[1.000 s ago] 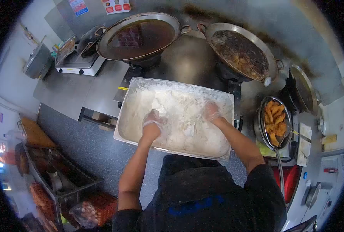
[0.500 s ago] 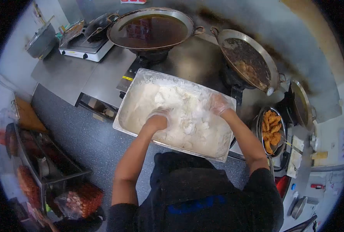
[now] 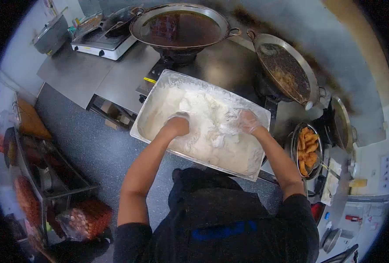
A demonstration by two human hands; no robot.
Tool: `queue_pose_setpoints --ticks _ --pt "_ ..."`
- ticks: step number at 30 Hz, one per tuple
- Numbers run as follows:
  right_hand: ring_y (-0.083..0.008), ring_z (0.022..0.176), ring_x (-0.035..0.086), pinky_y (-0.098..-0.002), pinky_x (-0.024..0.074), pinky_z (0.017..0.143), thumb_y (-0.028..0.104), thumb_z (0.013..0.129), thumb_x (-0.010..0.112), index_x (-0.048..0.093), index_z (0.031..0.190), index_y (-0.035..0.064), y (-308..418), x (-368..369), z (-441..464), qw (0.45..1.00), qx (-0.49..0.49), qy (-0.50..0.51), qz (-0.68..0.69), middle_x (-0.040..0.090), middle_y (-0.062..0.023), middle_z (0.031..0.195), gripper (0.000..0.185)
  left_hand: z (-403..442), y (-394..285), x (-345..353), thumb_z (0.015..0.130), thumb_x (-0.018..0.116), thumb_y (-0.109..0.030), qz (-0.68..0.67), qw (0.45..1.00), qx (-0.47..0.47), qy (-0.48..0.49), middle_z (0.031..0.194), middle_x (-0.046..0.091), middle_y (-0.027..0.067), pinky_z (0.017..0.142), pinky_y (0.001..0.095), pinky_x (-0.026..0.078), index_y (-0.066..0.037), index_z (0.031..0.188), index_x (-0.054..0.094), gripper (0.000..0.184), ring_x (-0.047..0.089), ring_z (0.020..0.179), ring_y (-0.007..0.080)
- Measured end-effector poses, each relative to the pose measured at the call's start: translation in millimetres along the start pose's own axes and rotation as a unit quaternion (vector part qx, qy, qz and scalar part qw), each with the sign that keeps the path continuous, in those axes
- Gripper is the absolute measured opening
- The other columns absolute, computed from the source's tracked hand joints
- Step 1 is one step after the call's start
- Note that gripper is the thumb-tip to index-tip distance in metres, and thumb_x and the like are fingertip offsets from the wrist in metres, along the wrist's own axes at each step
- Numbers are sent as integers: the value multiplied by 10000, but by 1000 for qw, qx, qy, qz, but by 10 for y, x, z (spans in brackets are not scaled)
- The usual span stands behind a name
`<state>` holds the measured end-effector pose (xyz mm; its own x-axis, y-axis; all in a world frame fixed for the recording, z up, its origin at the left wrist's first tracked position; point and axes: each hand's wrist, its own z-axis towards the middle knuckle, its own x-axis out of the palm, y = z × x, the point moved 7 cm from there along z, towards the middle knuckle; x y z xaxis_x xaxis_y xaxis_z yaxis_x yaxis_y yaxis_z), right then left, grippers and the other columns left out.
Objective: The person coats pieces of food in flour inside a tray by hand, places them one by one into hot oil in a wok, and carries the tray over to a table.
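A large rectangular metal pan (image 3: 193,160) holds white flour (image 3: 163,101) with floury lumps (image 3: 218,141) in it. My left hand (image 3: 178,124), in a clear plastic glove, reaches into the left half of the pan, its fingers hidden in the flour. My right hand (image 3: 248,121), gloved too, is at the right end of the pan, its fingers low in the flour and coated white. Whether either hand grips a lump cannot be made out.
Behind the pan stands a wide wok of dark oil (image 3: 181,28). A second wok (image 3: 286,70) has food frying in it. Fried pieces (image 3: 307,151) fill a strainer at the right. A white gas stove (image 3: 102,48) sits on the counter at the back left.
My left hand has moved slightly back and left through the flour, and the lumps near it have shifted. My right hand stays near the right end, slightly turned. The view has tilted a little.
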<state>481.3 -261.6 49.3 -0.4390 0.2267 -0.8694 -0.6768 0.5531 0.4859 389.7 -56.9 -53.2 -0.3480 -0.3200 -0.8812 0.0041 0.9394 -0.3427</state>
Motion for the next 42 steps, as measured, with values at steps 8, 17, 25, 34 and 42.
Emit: queue_pose_setpoints --ticks 8,17,25,34,42 --pt "-309 919 549 -361 434 814 413 727 602 584 973 -7 -444 493 -43 993 87 -8 -82 570 -197 989 487 -260 -123 -878 725 547 -263 -2 985 46 -169 882 601 212 752 407 441 -9 876 607 302 574 813 351" --pt "-315 920 545 -371 434 809 178 802 478 593 941 12 -688 846 -47 967 -48 47 -245 565 -187 1011 245 -243 -235 -1142 723 501 -177 75 995 29 -66 966 592 218 777 407 453 9 922 599 290 579 883 348" --pt "-310 708 605 -424 470 612 63 666 514 624 737 -4 -112 162 -97 936 -57 90 -336 605 -189 736 147 -347 -211 -1359 733 505 -217 45 986 -52 -150 969 591 210 798 399 442 -13 941 607 309 570 890 338" --pt "-293 766 624 -380 493 676 98 630 620 643 782 -15 -555 847 -129 928 -41 193 -315 629 -203 812 190 -308 -231 -918 727 524 -216 108 968 141 -179 994 568 200 819 412 422 -20 959 563 306 520 953 356" --pt "-318 703 622 -389 492 625 139 641 556 640 715 -9 -214 161 -242 961 -16 124 -246 618 -211 717 186 -469 -246 -1124 722 543 -193 132 972 -59 -187 998 564 210 747 419 457 -20 1012 536 338 559 882 358"
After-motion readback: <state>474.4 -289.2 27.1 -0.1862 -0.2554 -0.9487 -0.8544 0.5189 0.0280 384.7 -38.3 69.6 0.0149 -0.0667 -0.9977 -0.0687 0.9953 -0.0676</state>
